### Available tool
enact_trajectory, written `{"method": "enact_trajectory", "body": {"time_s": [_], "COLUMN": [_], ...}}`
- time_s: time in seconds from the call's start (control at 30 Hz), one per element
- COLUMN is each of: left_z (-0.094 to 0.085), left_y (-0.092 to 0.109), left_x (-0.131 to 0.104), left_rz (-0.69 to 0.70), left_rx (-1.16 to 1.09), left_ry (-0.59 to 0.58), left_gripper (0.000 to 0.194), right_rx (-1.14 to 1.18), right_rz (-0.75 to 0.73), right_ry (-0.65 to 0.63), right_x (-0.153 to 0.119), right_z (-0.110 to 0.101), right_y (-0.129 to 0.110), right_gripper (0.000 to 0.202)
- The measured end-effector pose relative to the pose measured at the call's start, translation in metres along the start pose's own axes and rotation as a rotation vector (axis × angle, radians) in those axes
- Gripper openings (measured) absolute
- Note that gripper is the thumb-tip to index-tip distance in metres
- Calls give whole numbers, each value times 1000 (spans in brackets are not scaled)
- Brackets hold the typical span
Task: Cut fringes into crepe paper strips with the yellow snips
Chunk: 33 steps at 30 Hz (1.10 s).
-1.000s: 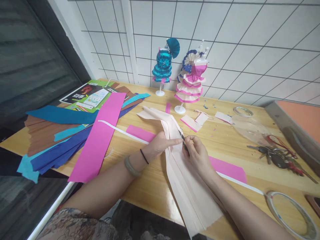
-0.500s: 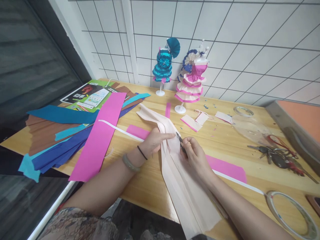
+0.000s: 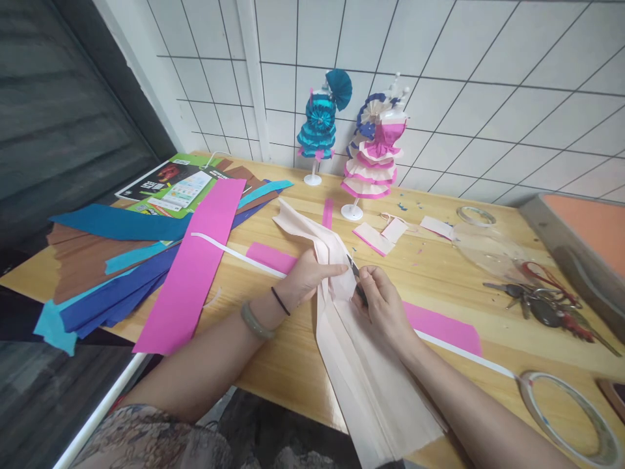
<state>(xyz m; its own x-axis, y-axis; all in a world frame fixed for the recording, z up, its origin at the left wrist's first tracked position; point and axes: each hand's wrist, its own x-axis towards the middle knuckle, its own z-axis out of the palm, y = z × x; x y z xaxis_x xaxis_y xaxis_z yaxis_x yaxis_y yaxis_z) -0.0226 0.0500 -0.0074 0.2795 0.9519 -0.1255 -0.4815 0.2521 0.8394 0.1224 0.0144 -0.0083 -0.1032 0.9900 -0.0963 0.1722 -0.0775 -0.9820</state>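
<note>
My left hand (image 3: 311, 277) pinches a long pale pink sheet of crepe paper (image 3: 361, 365), its thumb lying across the top and its other fingers underneath. The sheet is creased lengthwise and drapes over the table's near edge. In my right hand (image 3: 383, 299) is a small pair of dark-handled scissors (image 3: 355, 268), mostly covered by the fingers. The blades sit at the paper's right edge, close to my left thumb tip. Beneath the paper runs a bright pink strip (image 3: 442, 329) with white double-sided tape (image 3: 469, 355) along it.
Blue, brown and pink crepe sheets (image 3: 190, 280) lie at left over a green booklet (image 3: 183, 159). Small dress stands, one teal (image 3: 319, 127) and one pink (image 3: 374, 169), stand by the tiled wall. Keys (image 3: 544, 306), paper scraps (image 3: 378, 238) and a tape roll (image 3: 569, 417) lie at right.
My left hand has shifted slightly right along with the paper, its thumb nearer the blades. The paper's lower end has swung right. The scissors stay at the paper's edge.
</note>
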Motion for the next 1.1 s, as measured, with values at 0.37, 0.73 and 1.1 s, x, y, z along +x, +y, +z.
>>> {"method": "enact_trajectory", "body": {"time_s": [0.37,0.73,1.1], "left_z": [5,5,7], "left_y": [-1,-2,1], "left_x": [-1,0,-3], "left_rz": [13,6,17], "left_rx": [-51,-64,-82], "left_ry": [56,74,41], "left_gripper": [41,42,38], "right_rx": [16,24,51], "right_rz": [-28,-32,-18], "right_ry": [9,20,24], "right_x": [1,3,3], "right_z": [0,0,0], "right_y": [-1,-1,1], "right_gripper": [29,31,29]}}
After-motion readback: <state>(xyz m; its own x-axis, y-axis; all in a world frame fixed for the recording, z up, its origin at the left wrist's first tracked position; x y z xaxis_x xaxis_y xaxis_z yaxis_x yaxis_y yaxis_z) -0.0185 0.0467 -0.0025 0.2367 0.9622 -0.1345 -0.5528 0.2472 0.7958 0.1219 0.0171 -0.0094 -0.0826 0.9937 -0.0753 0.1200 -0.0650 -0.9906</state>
